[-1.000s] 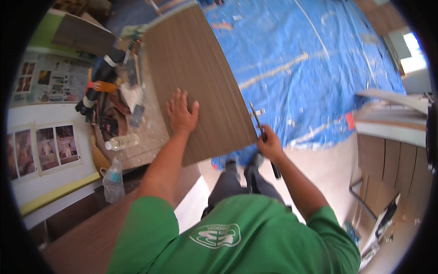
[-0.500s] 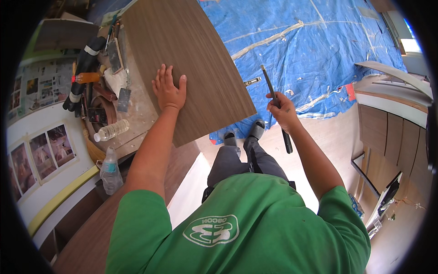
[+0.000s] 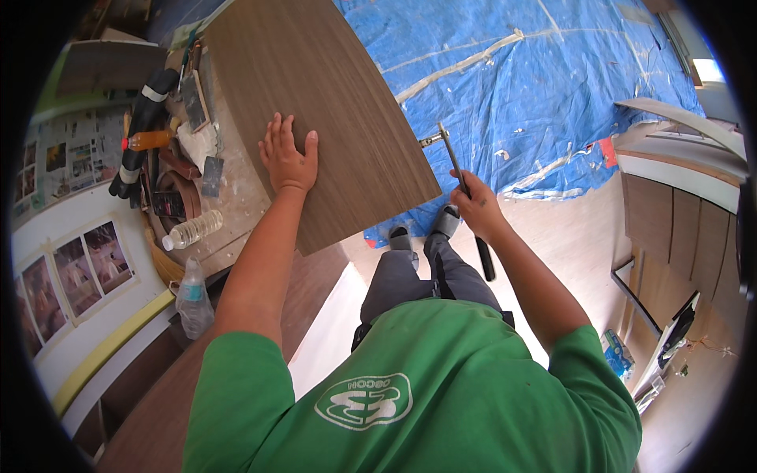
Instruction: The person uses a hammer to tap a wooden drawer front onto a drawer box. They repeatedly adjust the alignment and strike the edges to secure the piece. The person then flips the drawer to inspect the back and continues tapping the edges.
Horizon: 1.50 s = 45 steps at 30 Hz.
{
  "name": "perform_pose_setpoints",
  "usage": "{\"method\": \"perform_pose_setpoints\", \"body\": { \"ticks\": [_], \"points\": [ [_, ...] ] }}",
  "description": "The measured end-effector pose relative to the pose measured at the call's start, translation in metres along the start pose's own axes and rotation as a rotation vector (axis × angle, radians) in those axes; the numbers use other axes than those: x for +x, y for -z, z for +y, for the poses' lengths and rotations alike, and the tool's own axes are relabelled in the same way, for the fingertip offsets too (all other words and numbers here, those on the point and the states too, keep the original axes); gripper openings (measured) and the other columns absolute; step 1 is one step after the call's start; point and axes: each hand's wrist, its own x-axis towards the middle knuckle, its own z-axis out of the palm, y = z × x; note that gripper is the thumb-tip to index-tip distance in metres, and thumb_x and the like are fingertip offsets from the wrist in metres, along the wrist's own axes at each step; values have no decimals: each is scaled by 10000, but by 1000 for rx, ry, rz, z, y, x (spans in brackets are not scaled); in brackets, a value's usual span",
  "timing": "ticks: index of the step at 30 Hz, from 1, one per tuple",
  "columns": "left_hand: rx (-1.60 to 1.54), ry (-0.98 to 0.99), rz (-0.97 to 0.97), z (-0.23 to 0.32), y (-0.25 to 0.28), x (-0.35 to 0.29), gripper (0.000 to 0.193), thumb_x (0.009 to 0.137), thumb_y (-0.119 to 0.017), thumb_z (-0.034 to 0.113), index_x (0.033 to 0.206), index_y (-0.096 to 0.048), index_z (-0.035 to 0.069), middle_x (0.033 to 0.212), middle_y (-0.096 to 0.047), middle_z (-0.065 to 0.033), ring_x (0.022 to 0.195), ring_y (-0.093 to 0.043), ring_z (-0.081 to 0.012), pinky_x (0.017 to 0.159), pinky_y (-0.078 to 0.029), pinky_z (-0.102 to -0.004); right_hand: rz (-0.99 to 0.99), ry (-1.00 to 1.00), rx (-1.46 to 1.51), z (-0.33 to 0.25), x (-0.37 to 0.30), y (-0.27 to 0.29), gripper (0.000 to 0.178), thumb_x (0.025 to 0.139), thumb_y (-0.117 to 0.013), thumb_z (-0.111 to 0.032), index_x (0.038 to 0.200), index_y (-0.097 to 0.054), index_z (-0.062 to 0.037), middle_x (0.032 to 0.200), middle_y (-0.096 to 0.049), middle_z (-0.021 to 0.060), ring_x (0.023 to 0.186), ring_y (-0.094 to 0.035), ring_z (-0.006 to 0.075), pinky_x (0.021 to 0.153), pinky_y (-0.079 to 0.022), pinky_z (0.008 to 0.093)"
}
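My left hand (image 3: 289,159) lies flat on a brown wood-grain panel (image 3: 347,102), its fingers spread over the surface. The panel rests on a cluttered worktop and juts out past it to the right. From the panel's right edge sticks a metal cabinet hinge (image 3: 430,141). My right hand (image 3: 477,206) is closed around a long, thin dark tool with a black handle (image 3: 484,260); its exact kind is unclear. The tool's narrow far end overlaps the outer end of the hinge; whether they touch, I cannot tell.
A blue tarp (image 3: 489,79) covers the floor beyond. Left on the worktop (image 3: 236,201) lie a clear plastic bottle (image 3: 193,229), an orange-filled bottle (image 3: 148,140) and several tools. Another bottle (image 3: 192,296) stands lower down. Wood-fronted cabinetry (image 3: 670,221) is at the right.
My right hand has moved slightly left and down, bringing the tool's far end over the hinge. My left hand stays flat on the panel.
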Motion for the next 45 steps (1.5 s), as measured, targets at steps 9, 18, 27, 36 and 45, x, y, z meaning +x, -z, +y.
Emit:
{"method": "perform_pose_setpoints", "body": {
  "ticks": [9, 18, 27, 36, 45],
  "points": [
    [-44, -43, 48, 1, 1, 0, 591, 994, -535, 490, 1487, -453, 174, 1620, -365, -81, 1524, -286, -279, 1263, -146, -521, -30, -192, 248, 6, -73, -11, 488, 1085, -457, -164, 1571, -419, -179, 811, -510, -22, 633, -464, 43, 527, -400, 207],
    [-33, -54, 41, -1, -2, 0, 611, 1000, -532, 491, 1500, -442, 152, 1628, -357, -87, 1531, -273, -286, 1265, -141, -522, 46, -35, -91, 1, -58, -26, 492, 1066, -493, -141, 1556, -450, -142, 839, -552, 16, 711, -462, 84, 666, -425, 233],
    [-29, -36, 22, 0, 0, 1, 628, 1002, -521, 512, 1506, -435, 148, 1630, -353, -93, 1535, -266, -293, 1264, -134, -526, 28, -34, 0, 15, -60, -16, 473, 1052, -513, -164, 1519, -482, -96, 858, -650, 108, 732, -552, 173, 733, -486, 318],
    [-40, -46, 34, -2, -2, 0, 625, 1003, -516, 511, 1504, -436, 146, 1632, -352, -94, 1535, -267, -293, 1263, -134, -527, 45, -1, -17, 30, -49, -17, 504, 1051, -498, -168, 1544, -429, -92, 873, -678, 201, 754, -651, 285, 760, -505, 351],
    [-18, -34, 28, -2, -1, 0, 624, 1003, -510, 511, 1507, -435, 150, 1634, -348, -87, 1535, -268, -285, 1263, -135, -528, -228, -294, -33, -16, -44, -3, 709, 1026, -501, -128, 1638, -146, -81, 821, -629, 156, 655, -646, 220, 572, -536, 380]
  ]
}}
